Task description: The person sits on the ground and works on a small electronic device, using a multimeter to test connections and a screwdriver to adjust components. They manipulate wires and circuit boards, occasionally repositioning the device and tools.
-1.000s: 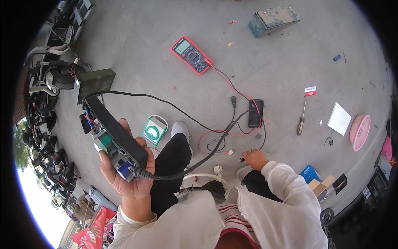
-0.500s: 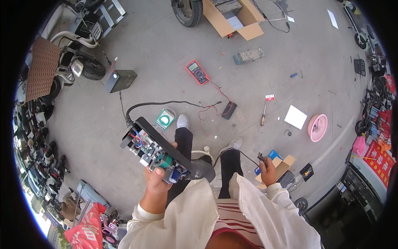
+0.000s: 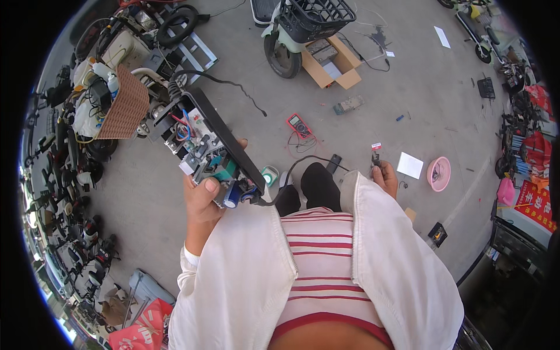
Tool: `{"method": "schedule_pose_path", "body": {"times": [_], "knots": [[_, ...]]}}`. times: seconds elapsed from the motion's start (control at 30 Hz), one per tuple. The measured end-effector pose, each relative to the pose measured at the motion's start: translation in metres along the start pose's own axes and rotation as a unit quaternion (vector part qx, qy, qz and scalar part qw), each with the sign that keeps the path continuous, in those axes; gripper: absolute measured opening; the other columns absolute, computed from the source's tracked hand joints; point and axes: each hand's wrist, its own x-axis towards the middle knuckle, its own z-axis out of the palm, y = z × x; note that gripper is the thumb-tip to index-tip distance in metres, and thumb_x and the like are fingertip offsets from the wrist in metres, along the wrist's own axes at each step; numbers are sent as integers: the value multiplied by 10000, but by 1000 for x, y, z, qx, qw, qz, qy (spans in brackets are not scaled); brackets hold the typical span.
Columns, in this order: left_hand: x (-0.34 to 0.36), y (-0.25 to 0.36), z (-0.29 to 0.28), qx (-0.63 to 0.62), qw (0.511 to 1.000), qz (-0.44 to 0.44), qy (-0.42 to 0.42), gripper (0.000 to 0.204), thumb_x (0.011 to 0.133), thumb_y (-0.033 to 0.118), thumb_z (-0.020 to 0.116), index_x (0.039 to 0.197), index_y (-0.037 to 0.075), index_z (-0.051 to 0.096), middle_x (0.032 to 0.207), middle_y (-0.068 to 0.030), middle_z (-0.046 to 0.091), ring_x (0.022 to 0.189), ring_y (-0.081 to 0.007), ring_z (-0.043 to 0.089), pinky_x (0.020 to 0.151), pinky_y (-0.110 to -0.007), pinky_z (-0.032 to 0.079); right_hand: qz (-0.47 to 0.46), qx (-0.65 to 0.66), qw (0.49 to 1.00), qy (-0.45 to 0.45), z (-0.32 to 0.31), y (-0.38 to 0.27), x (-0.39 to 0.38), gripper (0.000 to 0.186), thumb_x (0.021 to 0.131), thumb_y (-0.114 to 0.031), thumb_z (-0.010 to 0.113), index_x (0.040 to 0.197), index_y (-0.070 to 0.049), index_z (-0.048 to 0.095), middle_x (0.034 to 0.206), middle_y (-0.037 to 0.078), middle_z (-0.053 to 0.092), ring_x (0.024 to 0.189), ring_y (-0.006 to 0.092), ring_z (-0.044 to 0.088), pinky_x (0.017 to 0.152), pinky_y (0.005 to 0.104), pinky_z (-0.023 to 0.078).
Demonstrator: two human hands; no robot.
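My left hand (image 3: 203, 198) grips the lower end of an opened charger (image 3: 224, 137), its thumb on the near side and fingertips showing past the black casing. The bare circuit board (image 3: 204, 154) faces up, with blue and red wires, a green transformer and a blue capacitor. From the casing's far end a thick black cord (image 3: 219, 77) hangs in a curve. A second black cord (image 3: 306, 158) runs from its near end toward my right side, partly hidden by the jacket. My right hand (image 3: 385, 177) is closed around a small dark plug (image 3: 375, 157), held apart from the charger.
On the floor ahead lie a red multimeter (image 3: 300, 126), a worn grey block (image 3: 349, 105) and an open cardboard box (image 3: 353, 77). A white sheet (image 3: 410, 165) and a pink basin (image 3: 438, 174) are at right. A wicker basket (image 3: 125, 105) and parked scooters crowd the left.
The charger has come up and away from my lap, still in my left hand. My right hand has moved forward with the plug. The whole view has shifted, and my legs are more hidden.
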Motion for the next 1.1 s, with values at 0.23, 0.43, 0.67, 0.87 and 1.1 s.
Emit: {"method": "schedule_pose_path", "body": {"times": [0.23, 0.43, 0.67, 0.87, 1.1], "knots": [[52, 65, -21, -76, 993, 69, 64, 707, 751, 242, 753, 1308, -27, 411, 1196, -242, 582, 968, -267, 662, 809, -392, 584, -44, 89, 994, -48, 59, -60, 71, 184, 972, -160, 554, 1063, -1, 569, 780, -6, 525, 702, 57, 451, 626, 219, 375], [139, 101, -56, -72, 976, 144, 146, 634, 801, 213, 675, 1332, 3, 400, 1197, -221, 583, 1013, -257, 640, 789, -369, 580, -115, 98, 985, -87, 135, -108, 188, 200, 964, -170, 561, 1068, 0, 576, 787, -19, 538, 643, 29, 419, 549, 206, 328], [256, 148, -104, -115, 945, 225, 206, 529, 859, 241, 606, 1282, -46, 470, 1183, -184, 615, 1005, -235, 641, 886, -366, 526, -108, 89, 982, -123, 243, -224, 336, 199, 955, -112, 538, 1087, 23, 602, 833, -15, 570, 732, 60, 479, 658, 219, 401], [330, 185, -128, -139, 922, 238, 271, 533, 858, 216, 602, 1270, -85, 446, 1172, -209, 599, 1065, -299, 613, 935, -411, 510, -147, 55, 953, -259, 354, -325, 438, 235, 942, -115, 576, 1135, 17, 598, 901, 13, 624, 770, 64, 527, 697, 216, 440], [439, 221, -176, -207, 898, 259, 289, 485, 852, 191, 606, 1248, -53, 470, 1128, -194, 604, 1070, -322, 602, 933, -450, 501, -222, 7, 920, -323, 522, -420, 526, 232, 899, -139, 642, 1040, 40, 600, 846, 22, 626, 736, 67, 534, 670, 234, 447]]}}
